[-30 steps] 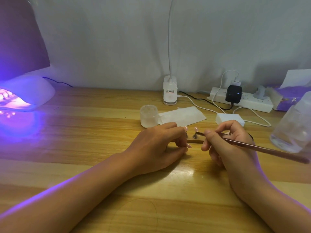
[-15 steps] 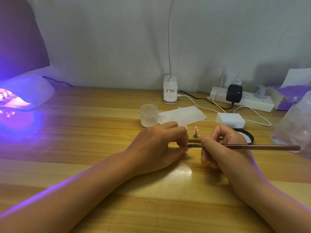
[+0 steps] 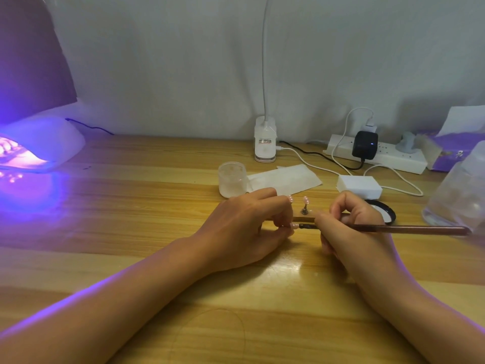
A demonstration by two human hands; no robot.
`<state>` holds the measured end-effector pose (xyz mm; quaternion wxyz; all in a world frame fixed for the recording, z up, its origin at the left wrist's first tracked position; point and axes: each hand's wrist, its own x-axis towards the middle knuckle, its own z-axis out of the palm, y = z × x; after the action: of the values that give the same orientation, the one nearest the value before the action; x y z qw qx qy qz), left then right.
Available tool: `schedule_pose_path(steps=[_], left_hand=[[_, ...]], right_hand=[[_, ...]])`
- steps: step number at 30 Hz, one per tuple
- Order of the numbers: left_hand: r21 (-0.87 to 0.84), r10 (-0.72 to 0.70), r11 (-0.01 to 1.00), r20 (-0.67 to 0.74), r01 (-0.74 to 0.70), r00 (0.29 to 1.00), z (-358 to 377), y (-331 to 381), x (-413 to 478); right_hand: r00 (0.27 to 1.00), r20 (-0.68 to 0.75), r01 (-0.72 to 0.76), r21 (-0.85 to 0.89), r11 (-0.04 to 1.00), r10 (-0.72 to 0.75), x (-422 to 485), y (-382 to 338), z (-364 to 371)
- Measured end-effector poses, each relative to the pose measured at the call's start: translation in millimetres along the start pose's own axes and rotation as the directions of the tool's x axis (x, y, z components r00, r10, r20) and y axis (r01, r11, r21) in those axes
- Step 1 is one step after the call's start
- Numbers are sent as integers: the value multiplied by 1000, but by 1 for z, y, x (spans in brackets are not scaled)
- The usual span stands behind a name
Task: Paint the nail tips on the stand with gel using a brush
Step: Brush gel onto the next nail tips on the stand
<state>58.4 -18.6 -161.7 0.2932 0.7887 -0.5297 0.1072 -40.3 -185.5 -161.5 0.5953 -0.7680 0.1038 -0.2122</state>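
Pink nail tip [image 3: 294, 225] pinched in the left hand [image 3: 249, 227] meets the brown brush [image 3: 393, 229] gripped by the right hand [image 3: 351, 232].

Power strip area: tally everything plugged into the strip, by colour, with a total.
Black adapter: 1
White plug: 1
Grey plug: 1
Total plugged into the power strip: 3

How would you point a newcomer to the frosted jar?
Start at the white clip lamp base by the back wall. Just in front, left of the flat white packet, stands the frosted jar, the only small translucent cylinder there, behind the left hand.
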Motion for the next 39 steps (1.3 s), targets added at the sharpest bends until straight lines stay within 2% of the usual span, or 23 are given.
schedule_pose_path(steps=[4,7,11,16,21,25,28,32,39], left_hand=[[18,-4,1000,-6,4,1000,0,0,-1],[42,7,999,-12,-6,1000,0,1,-1],[61,11,998,-10,-11,1000,0,1,-2],[67,24,997,-10,-23,1000,0,1,-2],[65,14,998,-31,-12,999,2,0,-2],[66,8,998,-54,-4,998,2,0,-1],[58,2,998,-61,2,998,1,1,-1],[63,1,998,-39,1,999,0,1,-1],[59,6,998,-57,-3,998,1,1,-1]], right_hand=[[1000,-4,1,97,995,0,0,-3,-2],[998,66,-7,164,986,-4,-1,-4,-1],[993,118,-1,109,994,-12,-1,-4,1],[999,52,10,20,1000,-11,0,0,0],[1000,-2,22,9,1000,-22,0,-1,1],[1000,-27,4,104,995,-1,1,-1,-2],[999,45,5,198,980,-14,-1,-6,-1],[992,116,31,125,992,-46,-3,-7,2],[999,28,15,23,1000,-16,-1,-2,1]])
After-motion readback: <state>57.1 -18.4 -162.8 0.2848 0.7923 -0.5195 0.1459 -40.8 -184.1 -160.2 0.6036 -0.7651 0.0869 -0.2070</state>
